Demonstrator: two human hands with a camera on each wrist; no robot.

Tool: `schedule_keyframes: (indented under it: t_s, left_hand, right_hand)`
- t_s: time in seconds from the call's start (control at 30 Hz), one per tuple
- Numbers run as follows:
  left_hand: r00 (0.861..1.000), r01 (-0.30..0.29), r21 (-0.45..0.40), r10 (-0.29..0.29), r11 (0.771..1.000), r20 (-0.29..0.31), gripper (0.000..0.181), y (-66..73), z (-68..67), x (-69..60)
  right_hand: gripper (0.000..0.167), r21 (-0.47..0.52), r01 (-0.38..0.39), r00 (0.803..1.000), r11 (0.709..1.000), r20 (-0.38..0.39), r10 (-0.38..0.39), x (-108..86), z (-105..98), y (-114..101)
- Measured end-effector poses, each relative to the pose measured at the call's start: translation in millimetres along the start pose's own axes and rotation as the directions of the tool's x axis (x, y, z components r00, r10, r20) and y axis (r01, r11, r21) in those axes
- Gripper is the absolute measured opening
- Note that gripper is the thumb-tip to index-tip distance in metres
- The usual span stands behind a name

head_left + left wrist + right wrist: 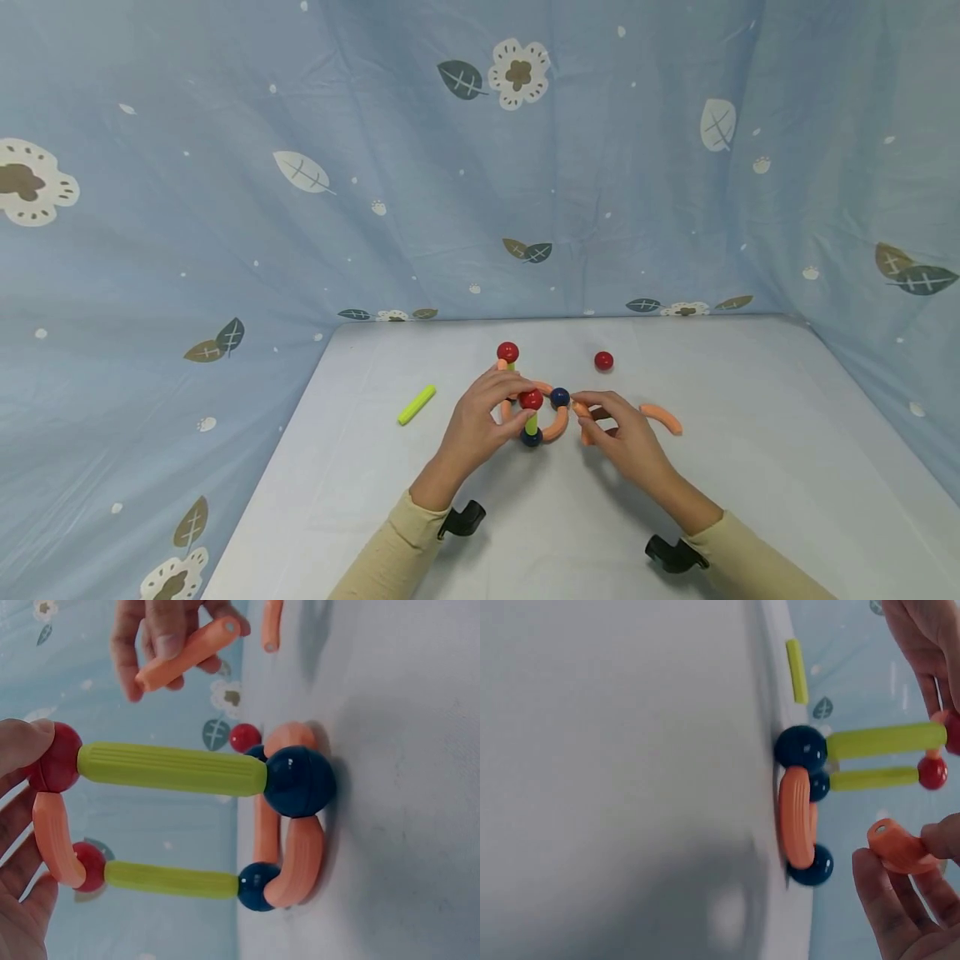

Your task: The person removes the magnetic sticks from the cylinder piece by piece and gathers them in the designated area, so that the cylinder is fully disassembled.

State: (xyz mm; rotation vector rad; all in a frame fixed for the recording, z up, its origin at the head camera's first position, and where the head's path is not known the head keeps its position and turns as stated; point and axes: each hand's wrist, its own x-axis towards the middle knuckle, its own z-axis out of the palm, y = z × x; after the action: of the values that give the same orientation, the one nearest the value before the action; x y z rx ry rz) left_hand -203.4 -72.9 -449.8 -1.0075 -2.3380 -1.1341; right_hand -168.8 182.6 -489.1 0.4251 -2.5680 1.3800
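Thumb and fingers of my left hand (476, 421) pinch the near red ball (531, 399) atop a frame of balls and rods on the table. In the left wrist view, a green rod (172, 768) runs from that ball down to a blue ball (300, 781). A second green rod (172, 879) stands beside it, and an orange curved rod (52, 832) joins the two red balls. Orange curved rods and blue balls form the base. To its right, my right hand (628, 440) pinches a separate orange curved rod (900, 847), held above the table and apart from the frame.
A loose green rod (417, 405) lies left of the frame on the white table (360, 517). Behind and to the right are a loose red ball (603, 361) and another orange curved rod (662, 418). A blue patterned cloth (420, 233) hangs behind.
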Motion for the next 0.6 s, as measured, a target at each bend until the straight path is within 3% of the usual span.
schedule_keyframes:
  t_s: [0.13,0.37,0.6]
  left_hand:
    - [1.000,0.021,0.004,-0.021,1.000,-0.008,0.032,-0.3,-0.4,-1.3]
    - [1.000,0.000,-0.002,0.000,1.000,-0.012,0.034,-2.2,0.5,-1.3]
    - [1.000,-0.014,-0.018,0.014,1.000,-0.005,0.033,-2.3,0.4,0.2]
  right_hand:
    - [0.036,-0.021,-0.023,1.000,1.000,0.001,0.023,-4.4,-10,7]
    - [0.038,-0.055,-0.072,0.997,0.996,-0.034,0.070,-13.1,-27,22]
    - [0.037,-0.172,-0.043,0.994,0.984,-0.110,0.024,-22.2,-46,40]
